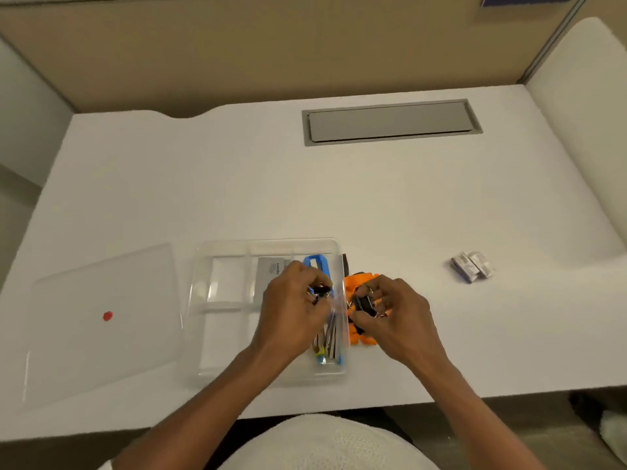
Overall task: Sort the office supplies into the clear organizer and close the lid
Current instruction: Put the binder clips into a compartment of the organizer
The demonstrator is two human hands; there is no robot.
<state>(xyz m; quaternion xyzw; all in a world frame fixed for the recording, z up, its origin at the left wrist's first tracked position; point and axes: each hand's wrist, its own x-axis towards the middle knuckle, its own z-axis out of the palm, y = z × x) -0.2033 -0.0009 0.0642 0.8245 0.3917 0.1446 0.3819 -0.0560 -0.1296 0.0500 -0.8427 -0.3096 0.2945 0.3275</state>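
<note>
The clear organizer point(234, 252) sits open near the table's front edge, with a blue-handled tool point(320, 266) and metal pieces in its right compartment and a grey card point(269, 276) in a middle one. My left hand point(293, 305) hovers over the right compartment, pinching small black binder clips point(320, 291). Just right of the organizer lies an orange item point(359, 283), and over it my right hand point(395, 312) is closed on more black binder clips point(364, 303). The clear lid point(101, 320), marked with a red dot, lies flat to the organizer's left.
Two small staple boxes point(473, 266) lie on the white table point(339, 198) to the right. A grey cable hatch point(390, 122) is set in the table at the back. A beige partition stands behind, and a white panel on the right.
</note>
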